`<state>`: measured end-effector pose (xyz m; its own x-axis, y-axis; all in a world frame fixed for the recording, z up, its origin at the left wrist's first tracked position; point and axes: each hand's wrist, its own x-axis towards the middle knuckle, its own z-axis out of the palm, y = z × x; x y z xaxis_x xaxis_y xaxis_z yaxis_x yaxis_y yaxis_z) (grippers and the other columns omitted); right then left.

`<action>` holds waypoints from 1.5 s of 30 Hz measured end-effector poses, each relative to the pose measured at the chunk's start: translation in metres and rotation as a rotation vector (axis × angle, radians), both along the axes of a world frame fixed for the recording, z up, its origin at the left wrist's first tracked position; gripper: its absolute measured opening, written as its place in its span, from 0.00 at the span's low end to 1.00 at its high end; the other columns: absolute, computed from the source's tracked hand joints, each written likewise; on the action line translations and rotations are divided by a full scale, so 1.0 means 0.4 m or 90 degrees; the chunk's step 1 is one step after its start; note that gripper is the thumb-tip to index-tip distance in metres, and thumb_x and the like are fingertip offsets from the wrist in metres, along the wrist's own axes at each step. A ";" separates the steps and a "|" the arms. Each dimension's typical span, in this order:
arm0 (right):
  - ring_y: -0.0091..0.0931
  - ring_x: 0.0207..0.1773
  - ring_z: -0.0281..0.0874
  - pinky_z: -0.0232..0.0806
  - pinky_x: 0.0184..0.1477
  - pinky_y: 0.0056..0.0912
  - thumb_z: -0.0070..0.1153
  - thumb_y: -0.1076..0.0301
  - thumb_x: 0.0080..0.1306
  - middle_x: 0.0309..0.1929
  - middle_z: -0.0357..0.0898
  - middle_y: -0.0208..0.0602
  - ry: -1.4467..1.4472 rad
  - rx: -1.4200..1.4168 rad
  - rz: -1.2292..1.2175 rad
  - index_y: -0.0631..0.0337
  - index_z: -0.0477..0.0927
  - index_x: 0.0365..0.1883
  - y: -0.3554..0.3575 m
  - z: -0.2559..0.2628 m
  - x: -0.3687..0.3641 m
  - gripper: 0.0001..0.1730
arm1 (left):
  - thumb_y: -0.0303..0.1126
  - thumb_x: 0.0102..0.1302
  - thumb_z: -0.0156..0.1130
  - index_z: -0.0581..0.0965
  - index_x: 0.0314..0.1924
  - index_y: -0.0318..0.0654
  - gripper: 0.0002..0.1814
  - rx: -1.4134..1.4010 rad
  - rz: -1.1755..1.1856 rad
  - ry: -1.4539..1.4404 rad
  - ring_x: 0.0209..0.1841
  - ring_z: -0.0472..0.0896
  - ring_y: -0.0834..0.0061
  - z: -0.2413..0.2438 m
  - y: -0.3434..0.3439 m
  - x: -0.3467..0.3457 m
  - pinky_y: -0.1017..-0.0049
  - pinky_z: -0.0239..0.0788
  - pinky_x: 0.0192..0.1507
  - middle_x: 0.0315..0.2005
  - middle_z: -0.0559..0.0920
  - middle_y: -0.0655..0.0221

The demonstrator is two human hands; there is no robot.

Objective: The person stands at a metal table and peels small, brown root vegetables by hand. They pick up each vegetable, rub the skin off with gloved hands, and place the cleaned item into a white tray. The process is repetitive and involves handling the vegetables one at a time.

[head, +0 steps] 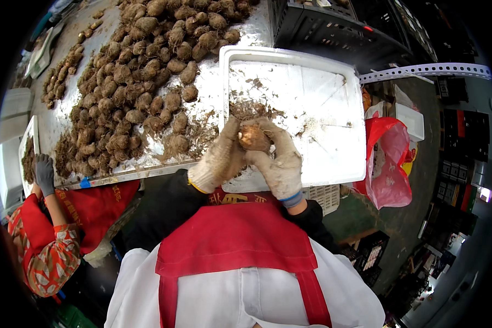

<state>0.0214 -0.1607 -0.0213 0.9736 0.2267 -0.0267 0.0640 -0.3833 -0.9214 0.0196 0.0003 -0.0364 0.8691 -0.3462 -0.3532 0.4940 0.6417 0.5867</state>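
Note:
Both my hands wear soiled white knit gloves and hold one brown taro corm [254, 138] between them. My left hand [219, 160], in a glove with a yellow cuff edge, grips its left side. On the other side my right hand [285, 162], with a blue-edged cuff, curls its fingers around the corm. Part of the corm is hidden by the gloves. Beneath them lies a white foam box [291, 53], with brown fibrous scraps [250, 110] scattered inside, mostly on its left.
A large heap of hairy taro corms [123, 78] covers the metal table [258, 35]; smaller peeled-looking pieces [63, 71] lie farther left. Black plastic crates [332, 30] stand behind the box. A red plastic bag [387, 164] hangs at right. A co-worker's gray-gloved hand [45, 174] is at far left.

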 end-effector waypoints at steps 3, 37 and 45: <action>0.43 0.64 0.71 0.65 0.66 0.44 0.70 0.60 0.58 0.62 0.75 0.47 -0.101 -0.120 -0.008 0.61 0.76 0.62 0.026 0.004 0.007 0.34 | 0.71 0.71 0.48 0.69 0.67 0.38 0.43 -0.062 0.052 0.109 0.56 0.79 0.68 -0.032 -0.020 0.005 0.64 0.77 0.58 0.55 0.79 0.61; 0.34 0.55 0.82 0.76 0.56 0.34 0.54 0.70 0.72 0.55 0.82 0.45 -0.193 -0.118 0.102 0.62 0.80 0.56 0.017 -0.001 0.046 0.16 | 0.76 0.71 0.34 0.80 0.47 0.36 0.47 0.230 0.009 0.120 0.21 0.78 0.79 -0.028 -0.028 -0.020 0.78 0.69 0.20 0.28 0.83 0.69; 0.38 0.55 0.81 0.74 0.57 0.41 0.51 0.56 0.72 0.56 0.78 0.52 0.062 -0.198 -0.052 0.55 0.73 0.66 -0.056 -0.044 0.093 0.26 | 0.81 0.65 0.40 0.77 0.33 0.41 0.44 0.060 0.010 0.166 0.19 0.77 0.75 -0.028 -0.019 -0.002 0.76 0.66 0.16 0.20 0.78 0.69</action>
